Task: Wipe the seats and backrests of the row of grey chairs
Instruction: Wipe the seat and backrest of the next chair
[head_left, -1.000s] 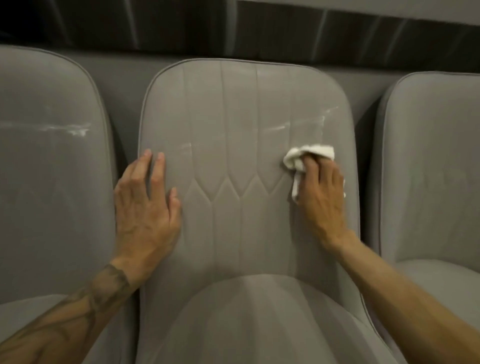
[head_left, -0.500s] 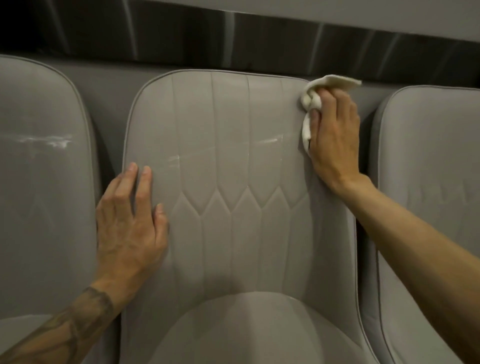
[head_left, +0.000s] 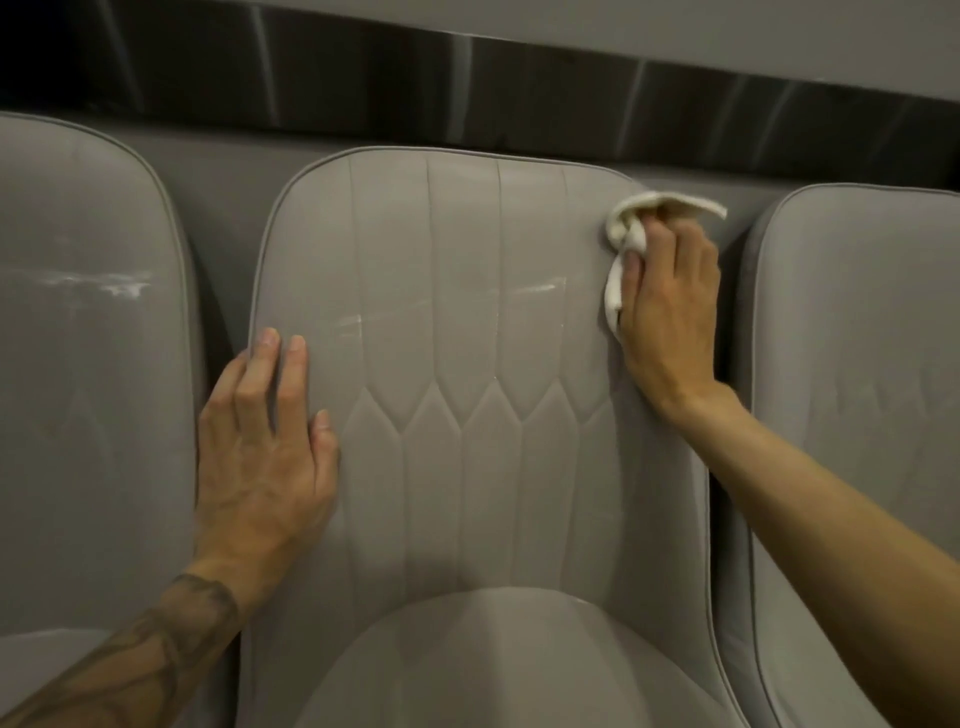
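One streak left mid-backrest: right hand clamped on cloth, press flat; left hand splayed, bracing

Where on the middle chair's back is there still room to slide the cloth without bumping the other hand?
The wide stitched centre of the middle backrest is bare, bordered by the left hand on its left edge and the right hand with the cloth at the upper right. The seat below is bare too. The narrow gaps between the chairs are tight.

Matt grey stitched upholstery on the backrest; soft white cloth.
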